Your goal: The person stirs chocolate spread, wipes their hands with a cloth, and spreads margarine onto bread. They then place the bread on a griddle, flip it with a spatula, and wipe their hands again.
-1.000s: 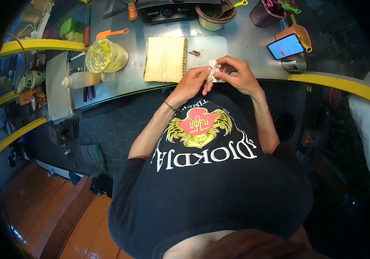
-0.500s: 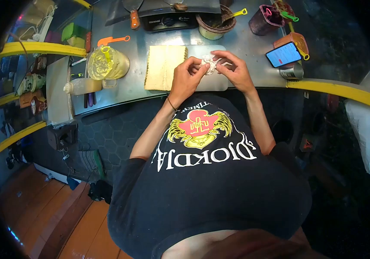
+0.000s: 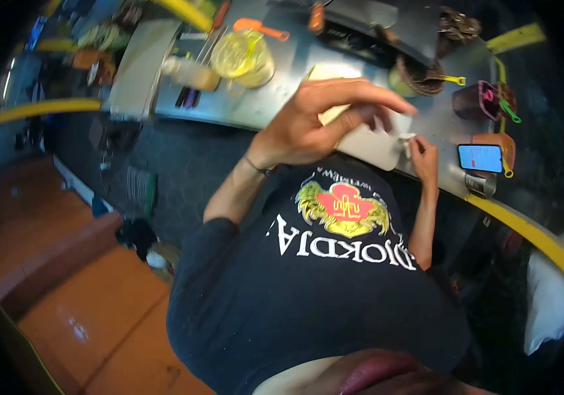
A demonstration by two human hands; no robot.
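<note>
My left hand (image 3: 321,122) is raised above the worktop, fingers curved and thumb apart, with nothing visible in it. Below it lies a pale yellow, bread-like slab (image 3: 332,70), mostly hidden by the hand. A light cutting board (image 3: 374,149) extends out from under the slab. Beside the board's right edge, my right hand (image 3: 425,158) pinches a crumpled white tissue-like piece (image 3: 405,138). Motion blur softens its details.
A tub of yellow spread (image 3: 243,62) and a bottle (image 3: 193,74) stand at left, near an orange spatula (image 3: 260,29). A black stove (image 3: 361,39) sits behind. Tubs (image 3: 469,103), a phone (image 3: 481,158) and a can (image 3: 481,184) stand at right.
My hands have parted: the left rose toward the camera and opened, while the right moved right and down with the white piece. The whole view has turned and shifted.
</note>
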